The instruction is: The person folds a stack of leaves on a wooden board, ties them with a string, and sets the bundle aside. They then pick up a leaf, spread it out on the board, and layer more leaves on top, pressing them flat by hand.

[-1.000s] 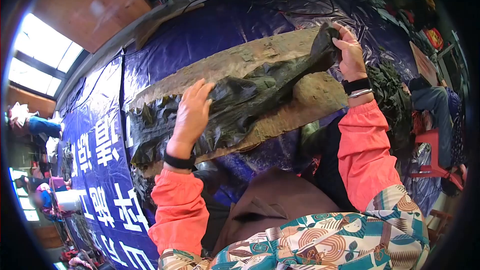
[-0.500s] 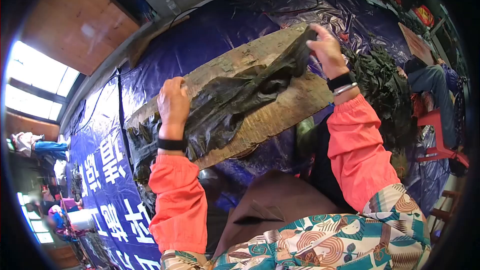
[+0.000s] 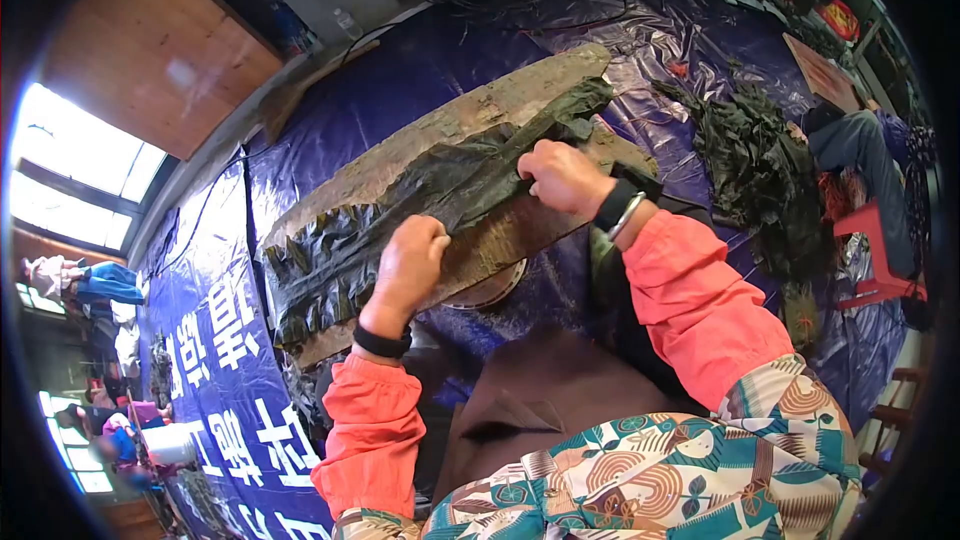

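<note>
Fingers pinched together on the dark sheet [image 3: 440,178], the left hand [image 3: 408,265] at eight o'clock and right hand [image 3: 568,178] at two should tug evenly.

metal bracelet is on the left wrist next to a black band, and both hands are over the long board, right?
Wrong wrist: the head view shows the metal bracelet on the right wrist. It is next to a black band, and the left hand and right hand are over the long board.
</note>
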Demonstrator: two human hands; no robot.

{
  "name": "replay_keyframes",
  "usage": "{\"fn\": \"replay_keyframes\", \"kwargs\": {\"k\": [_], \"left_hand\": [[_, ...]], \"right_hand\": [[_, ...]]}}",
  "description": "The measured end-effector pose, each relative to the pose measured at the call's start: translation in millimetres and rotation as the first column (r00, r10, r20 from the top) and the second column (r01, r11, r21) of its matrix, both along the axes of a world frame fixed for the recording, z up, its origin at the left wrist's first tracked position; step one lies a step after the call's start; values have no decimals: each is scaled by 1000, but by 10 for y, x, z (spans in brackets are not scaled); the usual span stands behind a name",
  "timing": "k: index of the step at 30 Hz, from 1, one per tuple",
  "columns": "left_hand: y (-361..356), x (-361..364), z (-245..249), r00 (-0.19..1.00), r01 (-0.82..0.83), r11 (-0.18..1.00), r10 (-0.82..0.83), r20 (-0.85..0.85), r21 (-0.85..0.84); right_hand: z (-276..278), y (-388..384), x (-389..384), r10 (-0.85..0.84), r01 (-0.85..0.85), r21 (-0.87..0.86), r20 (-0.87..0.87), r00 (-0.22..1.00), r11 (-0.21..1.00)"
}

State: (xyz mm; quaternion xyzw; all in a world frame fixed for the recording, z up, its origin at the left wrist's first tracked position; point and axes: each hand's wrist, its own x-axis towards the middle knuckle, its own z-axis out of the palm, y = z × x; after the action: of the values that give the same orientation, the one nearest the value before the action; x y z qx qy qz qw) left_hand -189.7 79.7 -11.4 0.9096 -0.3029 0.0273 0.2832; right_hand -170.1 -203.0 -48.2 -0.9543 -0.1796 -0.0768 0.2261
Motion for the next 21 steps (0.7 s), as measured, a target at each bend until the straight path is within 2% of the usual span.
{"fn": "replay_keyframes", "kwargs": {"k": [1,2,4,5,6,8,9,10,11,12,13,14,15,16,17,18,19,20,21], "left_hand": [[30,-26,87,997,-53,994,48,-59,-92],[74,-38,185,990,-91,989,77,-119,-117],[107,-88,375,959,-128,984,90,-271,-127],[144,-100,394,959,-130,984,93,-268,-124],[174,-108,401,960,-73,993,43,-278,-96],[223,-113,414,955,-17,998,-2,-296,-64],[244,-105,422,941,69,997,-60,-332,15],[259,-86,420,920,160,983,-115,-375,91],[291,-29,383,937,189,968,-128,-324,167],[256,29,399,936,193,967,-129,-328,168],[224,101,428,972,141,975,-103,-212,174],[176,200,446,993,90,980,-74,-95,175],[126,357,376,994,111,981,-111,-8,157],[10,502,335,993,115,981,-115,-10,159],[-152,636,272,984,113,982,-132,123,153],[-314,754,205,956,113,983,-148,255,147],[-469,875,99,954,120,982,-155,255,149],[-621,989,-29,931,72,984,-126,342,166],[-715,1081,-141,899,22,984,-97,427,176]], "right_hand": [[-44,79,-18,-81,80,25,21,997,996],[-67,83,-17,-82,82,30,22,996,996],[-85,62,62,-43,46,119,-27,999,992],[-83,26,97,48,-49,155,11,999,987],[-9,-18,118,51,-53,157,13,999,986],[295,-114,89,248,-145,330,-295,923,933],[393,-163,101,267,-66,376,-512,816,924],[406,-236,134,324,-45,441,-582,746,896],[419,-322,134,254,-33,372,-563,786,928],[481,-382,128,183,-17,300,-537,823,954],[456,-407,149,182,-15,300,-538,823,954],[411,-429,183,29,69,237,-387,922,969],[353,-447,227,-125,166,189,-213,969,968],[245,-440,301,-129,171,191,-215,968,967],[107,-388,402,-150,131,259,54,987,957],[-52,-332,522,-180,75,314,319,931,947],[-201,-268,691,-107,21,216,398,911,976],[-186,-184,698,-115,28,218,399,910,976],[-160,-74,641,-124,94,105,340,932,990]]}}
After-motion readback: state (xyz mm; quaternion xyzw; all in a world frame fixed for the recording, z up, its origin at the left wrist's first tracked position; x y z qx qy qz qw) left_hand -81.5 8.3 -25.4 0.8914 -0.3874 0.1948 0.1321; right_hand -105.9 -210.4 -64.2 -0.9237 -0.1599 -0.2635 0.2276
